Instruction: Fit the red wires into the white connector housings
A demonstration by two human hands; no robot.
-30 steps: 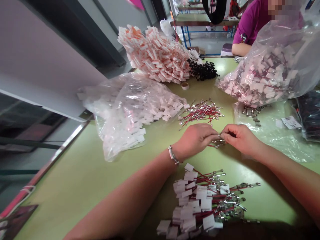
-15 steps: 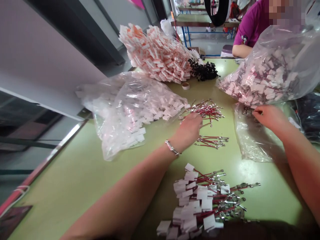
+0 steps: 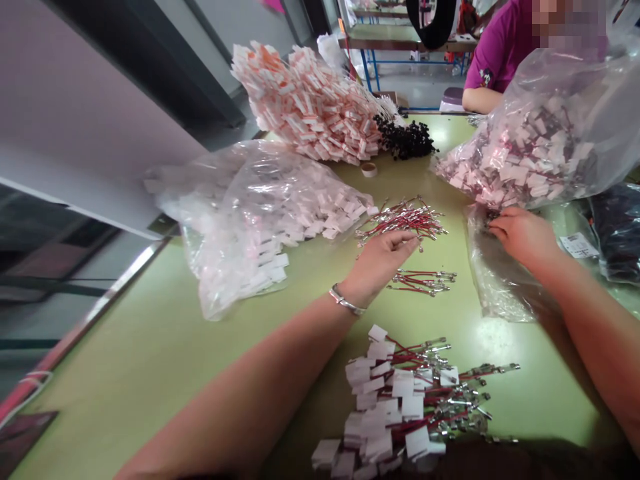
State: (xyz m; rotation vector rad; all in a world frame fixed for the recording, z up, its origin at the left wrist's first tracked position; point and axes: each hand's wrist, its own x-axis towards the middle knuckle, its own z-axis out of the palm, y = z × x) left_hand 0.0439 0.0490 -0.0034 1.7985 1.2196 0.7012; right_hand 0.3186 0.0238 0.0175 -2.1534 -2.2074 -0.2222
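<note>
My left hand (image 3: 383,261), with a silver bracelet on its wrist, is at the near edge of a loose pile of red wires (image 3: 413,217) with metal ends. Its thumb and forefinger are pinched together; whatever lies between them is too small to make out. My right hand (image 3: 525,235) rests over a flat clear plastic bag (image 3: 505,293), near small dark metal pieces. Its fingers are bent together and their tips are partly hidden. A short row of red wires (image 3: 425,281) lies below the left hand. Closer to me are many white connectors (image 3: 413,407) on red wires.
A clear bag of white connectors (image 3: 240,227) lies to the left. Behind stand bundled white-and-orange pieces (image 3: 315,107), black connectors (image 3: 407,139) and a tape roll (image 3: 369,170). A full bag (image 3: 530,153) sits at right, before a person in a purple shirt (image 3: 495,60).
My left hand has shifted slightly right, its thumb and forefinger now pinched in view. My right hand has moved a little left over the flat bag, fingers reaching toward the small metal pieces.
</note>
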